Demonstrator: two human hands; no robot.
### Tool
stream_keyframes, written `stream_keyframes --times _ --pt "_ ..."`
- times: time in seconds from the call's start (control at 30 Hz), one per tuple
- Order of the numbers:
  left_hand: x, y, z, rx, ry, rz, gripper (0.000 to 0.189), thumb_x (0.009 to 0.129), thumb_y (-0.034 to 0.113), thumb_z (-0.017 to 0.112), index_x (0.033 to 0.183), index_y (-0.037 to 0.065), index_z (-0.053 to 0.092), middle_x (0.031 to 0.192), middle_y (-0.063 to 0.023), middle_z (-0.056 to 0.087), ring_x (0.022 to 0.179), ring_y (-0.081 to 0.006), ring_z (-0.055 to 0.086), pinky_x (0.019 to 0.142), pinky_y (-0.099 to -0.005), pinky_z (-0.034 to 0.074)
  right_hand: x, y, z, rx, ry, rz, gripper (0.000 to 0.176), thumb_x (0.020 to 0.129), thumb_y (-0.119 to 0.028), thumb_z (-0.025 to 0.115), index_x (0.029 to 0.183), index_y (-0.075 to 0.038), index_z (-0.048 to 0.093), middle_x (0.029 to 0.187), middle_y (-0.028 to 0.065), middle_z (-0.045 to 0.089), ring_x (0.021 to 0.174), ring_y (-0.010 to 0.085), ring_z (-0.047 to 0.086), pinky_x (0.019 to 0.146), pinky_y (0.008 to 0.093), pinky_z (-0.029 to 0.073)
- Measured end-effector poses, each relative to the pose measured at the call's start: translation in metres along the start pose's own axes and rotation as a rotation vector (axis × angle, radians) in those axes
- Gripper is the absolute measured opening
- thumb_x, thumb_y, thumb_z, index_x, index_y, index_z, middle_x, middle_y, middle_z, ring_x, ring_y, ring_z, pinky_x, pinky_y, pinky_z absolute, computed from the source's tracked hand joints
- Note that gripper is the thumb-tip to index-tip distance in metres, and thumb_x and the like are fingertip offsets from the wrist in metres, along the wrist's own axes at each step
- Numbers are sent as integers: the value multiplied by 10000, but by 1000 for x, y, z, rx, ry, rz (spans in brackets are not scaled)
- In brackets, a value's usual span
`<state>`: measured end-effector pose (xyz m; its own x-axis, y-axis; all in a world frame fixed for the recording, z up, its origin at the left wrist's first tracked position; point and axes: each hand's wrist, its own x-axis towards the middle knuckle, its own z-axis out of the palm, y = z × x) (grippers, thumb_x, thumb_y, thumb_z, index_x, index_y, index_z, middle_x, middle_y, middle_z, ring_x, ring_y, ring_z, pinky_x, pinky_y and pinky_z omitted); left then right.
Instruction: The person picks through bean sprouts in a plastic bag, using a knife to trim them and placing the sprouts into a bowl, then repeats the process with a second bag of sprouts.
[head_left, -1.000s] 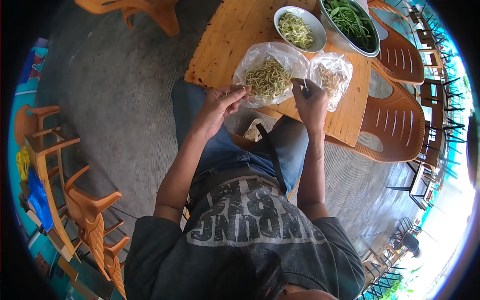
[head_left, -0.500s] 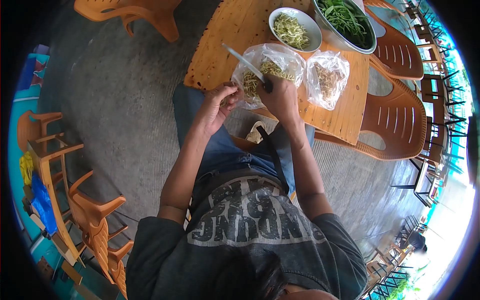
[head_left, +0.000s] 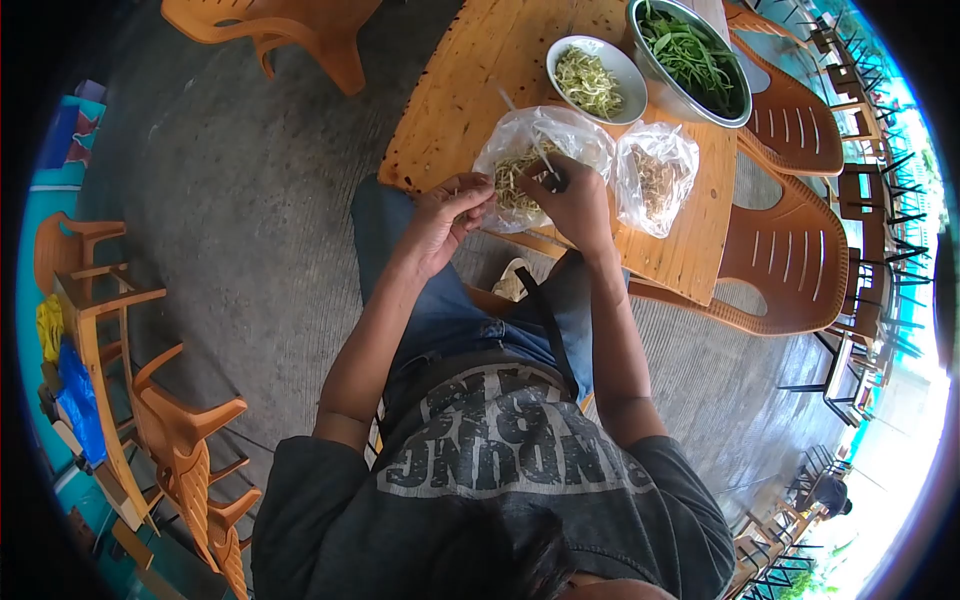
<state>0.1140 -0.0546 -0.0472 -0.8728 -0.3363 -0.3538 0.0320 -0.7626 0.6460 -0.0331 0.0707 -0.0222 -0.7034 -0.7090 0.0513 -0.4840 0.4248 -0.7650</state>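
Note:
My right hand is closed around the dark handle of a knife, its thin blade pointing up and away over a clear plastic bag. Thumb and forefinger of that hand reach into the bean sprouts lying in the bag's mouth. Just left of the bag, my left hand has its fingers curled and pinched together on a few bean sprouts, mostly hidden by the fingers. Beyond the bag stands a white bowl with paler sprouts in it.
A second plastic bag with brownish scraps lies on the wooden table. At the far right, a metal basin holds green leaves. Orange plastic chairs stand along the table's right side. Another table and chairs are at left.
The right hand has turned, and the knife blade has swung to a steeper, thinner-looking angle, while its fingers have moved to the sprouts. The left hand has shifted slightly right. The whole view has tilted a little.

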Motion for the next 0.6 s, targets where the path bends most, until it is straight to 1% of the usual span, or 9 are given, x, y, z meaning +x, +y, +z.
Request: stream_keyframes --times 0.03,0.07,0.17,0.27,0.37,0.47,0.6 --pt "2 0 2 16 -11 0 119 870 94 610 965 24 607 853 -32 601 658 -38 470 574 -168 394 -1 -2 -4 42 -12 49 209 715 -195 742 818 -30 665 590 95 571 511 156 547 508 296 422" --pt "4 -1 4 32 -22 -1 131 870 92 610 979 19 609 862 -36 606 660 -38 472 578 -166 396 -3 -1 -6 146 8 64 189 749 -176 739 829 -16 680 575 30 561 526 71 498 499 247 401" --pt "7 4 17 58 5 -24 166 878 103 602 1015 9 611 895 -50 621 663 -37 474 590 -165 402 -4 5 -5 453 76 11 167 802 -147 700 831 16 674 587 -20 571 534 68 496 493 242 402" --pt "13 1 21 27 -27 -22 184 886 118 594 1034 11 613 925 -59 628 667 -33 474 599 -169 409 -13 -6 -15 614 12 185 157 823 -128 688 891 12 668 570 -48 509 473 17 387 429 202 272" --pt "16 -2 30 69 -15 -5 170 891 141 592 1015 26 611 908 -46 624 673 -31 477 598 -172 406 -20 -1 -20 843 -57 355 159 835 -129 673 925 2 668 566 -53 494 455 20 380 420 195 283" --pt "22 -6 35 131 -63 22 132 885 143 603 978 49 605 886 -30 618 678 -28 480 592 -169 396 -21 7 -15 929 4 366 174 845 -128 660 962 0 661 548 -64 444 432 8 321 407 186 233" --pt "28 -9 40 161 -16 34 93 863 117 633 929 68 591 825 -5 603 653 -32 480 579 -177 385 -21 9 -14 953 32 378 201 866 -141 634 985 20 648 544 -61 435 441 14 331 410 192 245"
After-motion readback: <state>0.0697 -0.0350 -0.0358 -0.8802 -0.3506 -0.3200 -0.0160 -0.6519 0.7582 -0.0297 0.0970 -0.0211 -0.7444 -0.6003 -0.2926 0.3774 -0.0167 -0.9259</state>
